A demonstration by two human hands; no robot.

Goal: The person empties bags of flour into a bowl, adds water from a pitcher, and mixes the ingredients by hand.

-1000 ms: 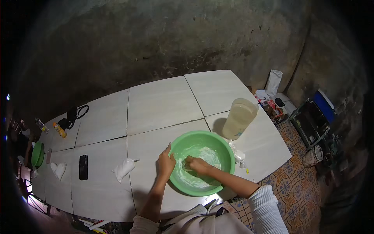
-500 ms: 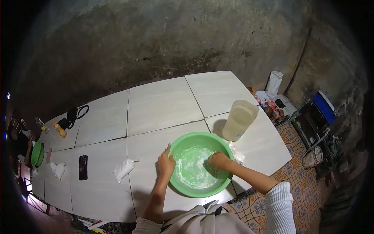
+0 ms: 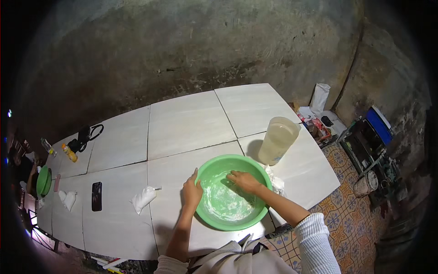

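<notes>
A round green plastic basin (image 3: 214,221) stands near the front edge of the table, its inside smeared with white powder (image 3: 221,204). My left hand (image 3: 192,192) grips the basin's left rim, thumb on the inner side. Inside the basin, my right hand (image 3: 245,181) hovers near the far part of the bottom, its fingers loosely bent and apart, with nothing visible in them. Behind the basin to the right stands a tall clear plastic pitcher (image 3: 278,141) of cloudy, pale liquid. A crumpled white plastic bag (image 3: 275,181) lies against the basin's right side.
Left of the basin lie a tied bag of white powder (image 3: 144,200), a black phone (image 3: 96,196) and another white bag (image 3: 68,199). Farther left are bottles (image 3: 69,153), a black bag (image 3: 83,138) and a second green basin (image 3: 44,181) beside another person (image 3: 28,171).
My right hand has moved left and away from me across the basin, from its right side toward the far middle. My left hand keeps its hold on the rim.
</notes>
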